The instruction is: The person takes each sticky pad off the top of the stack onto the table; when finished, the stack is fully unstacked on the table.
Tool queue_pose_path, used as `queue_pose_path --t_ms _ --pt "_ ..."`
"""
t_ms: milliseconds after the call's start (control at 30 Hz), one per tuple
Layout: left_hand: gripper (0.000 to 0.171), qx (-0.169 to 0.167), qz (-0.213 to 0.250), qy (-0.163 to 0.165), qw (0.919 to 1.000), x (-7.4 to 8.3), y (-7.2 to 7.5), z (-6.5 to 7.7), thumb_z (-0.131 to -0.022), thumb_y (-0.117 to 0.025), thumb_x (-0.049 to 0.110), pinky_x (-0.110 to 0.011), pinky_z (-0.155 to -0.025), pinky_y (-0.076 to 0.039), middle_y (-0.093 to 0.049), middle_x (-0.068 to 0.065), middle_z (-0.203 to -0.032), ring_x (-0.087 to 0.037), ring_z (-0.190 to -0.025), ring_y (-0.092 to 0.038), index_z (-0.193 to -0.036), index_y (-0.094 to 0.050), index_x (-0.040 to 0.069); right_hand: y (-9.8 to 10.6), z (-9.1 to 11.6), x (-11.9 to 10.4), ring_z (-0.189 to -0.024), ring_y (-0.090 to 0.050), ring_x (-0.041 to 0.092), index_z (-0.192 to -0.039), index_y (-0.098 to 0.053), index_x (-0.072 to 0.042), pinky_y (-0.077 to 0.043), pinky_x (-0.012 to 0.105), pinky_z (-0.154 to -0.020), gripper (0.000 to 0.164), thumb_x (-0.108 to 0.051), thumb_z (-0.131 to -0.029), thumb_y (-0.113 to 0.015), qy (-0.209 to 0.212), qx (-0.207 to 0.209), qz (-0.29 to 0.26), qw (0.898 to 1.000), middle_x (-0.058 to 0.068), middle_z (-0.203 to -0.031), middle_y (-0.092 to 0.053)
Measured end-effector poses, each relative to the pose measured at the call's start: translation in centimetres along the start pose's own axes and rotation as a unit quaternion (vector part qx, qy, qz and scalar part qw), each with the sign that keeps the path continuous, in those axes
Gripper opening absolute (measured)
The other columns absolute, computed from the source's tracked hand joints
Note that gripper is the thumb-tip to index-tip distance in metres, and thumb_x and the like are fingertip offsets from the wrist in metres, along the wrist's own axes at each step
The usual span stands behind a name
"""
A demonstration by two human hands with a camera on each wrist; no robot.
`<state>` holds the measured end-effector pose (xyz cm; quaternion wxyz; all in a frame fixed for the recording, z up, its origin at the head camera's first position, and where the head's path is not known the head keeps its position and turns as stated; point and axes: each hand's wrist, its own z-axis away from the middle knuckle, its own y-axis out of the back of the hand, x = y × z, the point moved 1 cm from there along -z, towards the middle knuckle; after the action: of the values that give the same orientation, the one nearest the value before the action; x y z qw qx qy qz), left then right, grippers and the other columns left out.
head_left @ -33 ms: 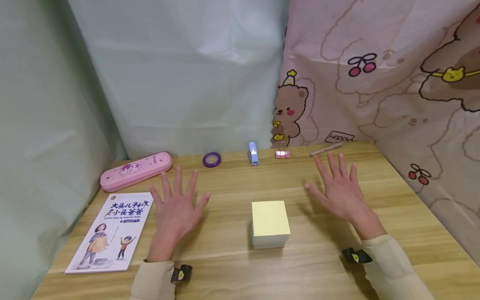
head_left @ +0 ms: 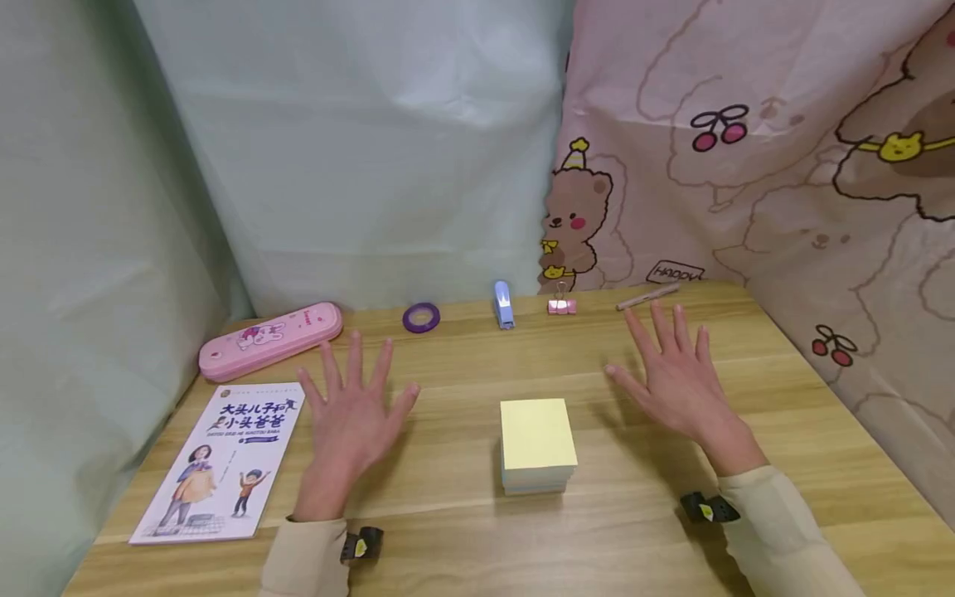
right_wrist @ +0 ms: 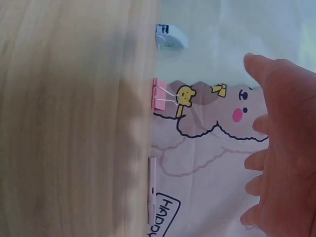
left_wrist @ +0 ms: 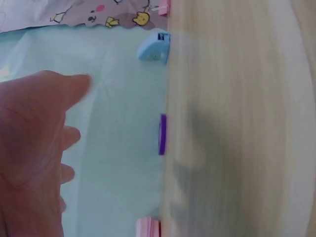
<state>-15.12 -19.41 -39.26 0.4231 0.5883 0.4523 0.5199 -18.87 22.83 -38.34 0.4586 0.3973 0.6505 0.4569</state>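
Observation:
My left hand (head_left: 353, 427) hovers over the table with fingers spread, holding nothing, between the picture-covered booklet (head_left: 220, 464) and a block of sticky notes (head_left: 537, 435). The block has a yellow top sheet and stands in the middle of the table. Beyond the left fingertips lies a pink pencil case (head_left: 272, 340) with a rabbit design. My right hand (head_left: 679, 381) is also spread and bare, to the right of the block, its fingertips nearest a slim pen (head_left: 647, 297). Both wrist views show the hands raised off the wooden surface, their shadows falling on it.
Along the back edge sit a purple tape roll (head_left: 421, 317), a blue stapler (head_left: 503, 305) and a pink binder clip (head_left: 562, 306). Pale green cloth (head_left: 358, 166) hangs behind and at the left; a bear-print cloth (head_left: 783, 191) covers the right side of the wooden table (head_left: 462, 539).

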Motion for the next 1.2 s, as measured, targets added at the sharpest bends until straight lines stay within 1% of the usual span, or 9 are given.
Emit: queue_pose_path --t_ms 100,167,233,300,433,533,667,867,1200 --pt "0.09 -0.026 0.03 -0.029 0.9988 0.5 0.4 0.4 -0.103 -0.056 0.06 -0.075 -0.121 0.013 0.001 -0.022 -0.176 -0.055 -0.158 0.01 -0.17 -0.018 0.014 0.3 0.3 -0.3 -0.159 0.008 0.054 -0.171 -0.005 -0.017 0.0 0.081 -0.12 0.089 -0.063 -0.107 -0.046 0.004 0.002 -0.022 1.0 0.026 -0.175 0.002" --pt "0.097 -0.066 0.091 -0.062 0.9917 1.2 0.6 0.8 -0.098 -0.07 0.051 -0.074 -0.124 -0.003 -0.007 -0.024 -0.176 -0.056 -0.159 -0.004 -0.169 -0.019 0.01 0.8 0.5 -0.7 -0.16 0.0 0.054 -0.171 -0.008 -0.015 -0.005 0.079 -0.122 0.089 -0.058 -0.107 -0.051 0.016 0.011 -0.068 0.997 0.027 -0.175 -0.006" --pt "0.104 -0.115 0.172 -0.098 0.9734 2.3 0.5 1.2 -0.092 -0.08 0.045 -0.07 -0.124 -0.023 -0.014 -0.023 -0.175 -0.054 -0.154 -0.027 -0.168 -0.021 0.008 1.2 1.1 -1.5 -0.159 -0.013 0.054 -0.17 -0.016 -0.011 -0.013 0.076 -0.123 0.084 -0.049 -0.107 -0.057 0.037 0.015 -0.134 0.99 0.028 -0.173 -0.018" --pt "0.11 -0.162 0.25 -0.125 0.9463 3.6 -0.1 1.6 -0.085 -0.088 0.041 -0.064 -0.117 -0.04 -0.023 -0.023 -0.173 -0.047 -0.147 -0.044 -0.168 -0.023 0.011 1.3 1.7 -2.4 -0.152 -0.033 0.051 -0.167 -0.028 -0.008 -0.03 0.071 -0.12 0.076 -0.039 -0.107 -0.063 0.07 0.011 -0.201 0.977 0.027 -0.167 -0.035" --pt "0.113 -0.217 0.335 -0.148 0.9047 5.9 -1.7 2.2 -0.078 -0.094 0.039 -0.048 -0.099 -0.054 -0.038 -0.014 -0.166 -0.034 -0.136 -0.052 -0.167 -0.028 0.015 0.9 3.3 -4.1 -0.125 -0.063 0.037 -0.158 -0.046 -0.006 -0.054 0.052 -0.104 0.062 -0.028 -0.105 -0.068 0.127 -0.043 -0.282 0.95 0.018 -0.14 -0.064" --pt "0.109 -0.231 0.365 -0.148 0.8895 7.0 -2.8 2.5 -0.076 -0.096 0.035 -0.04 -0.094 -0.054 -0.045 -0.01 -0.161 -0.031 -0.135 -0.05 -0.163 -0.035 0.012 0.5 4.0 -4.9 -0.109 -0.067 0.026 -0.156 -0.049 -0.009 -0.059 0.038 -0.093 0.065 -0.027 -0.1 -0.075 0.151 -0.081 -0.306 0.937 0.009 -0.123 -0.069" --pt "0.103 -0.241 0.408 -0.135 0.8704 7.8 -3.6 2.7 -0.076 -0.096 0.03 -0.039 -0.096 -0.056 -0.05 -0.011 -0.154 -0.03 -0.134 -0.051 -0.16 -0.038 0.011 0.2 4.3 -5.6 -0.101 -0.065 0.022 -0.155 -0.049 -0.008 -0.058 0.032 -0.085 0.076 -0.028 -0.091 -0.084 0.17 -0.099 -0.32 0.927 0.004 -0.114 -0.068" --pt "0.095 -0.24 0.443 -0.127 0.8543 8.4 -4.1 2.8 -0.083 -0.092 0.033 -0.042 -0.097 -0.057 -0.053 -0.008 -0.15 -0.028 -0.137 -0.051 -0.159 -0.038 0.017 -0.2 4.2 -6.4 -0.096 -0.065 0.02 -0.151 -0.054 -0.008 -0.056 0.03 -0.082 0.081 -0.033 -0.083 -0.09 0.163 -0.109 -0.314 0.929 -0.005 -0.109 -0.066" --pt "0.089 -0.235 0.436 -0.135 0.8585 8.6 -3.9 2.9 -0.087 -0.088 0.036 -0.041 -0.095 -0.057 -0.053 -0.008 -0.149 -0.029 -0.14 -0.049 -0.158 -0.037 0.023 -0.4 4.2 -7.0 -0.095 -0.063 0.018 -0.149 -0.055 -0.009 -0.057 0.029 -0.08 0.08 -0.034 -0.082 -0.091 0.145 -0.115 -0.3 0.936 -0.005 -0.109 -0.066"
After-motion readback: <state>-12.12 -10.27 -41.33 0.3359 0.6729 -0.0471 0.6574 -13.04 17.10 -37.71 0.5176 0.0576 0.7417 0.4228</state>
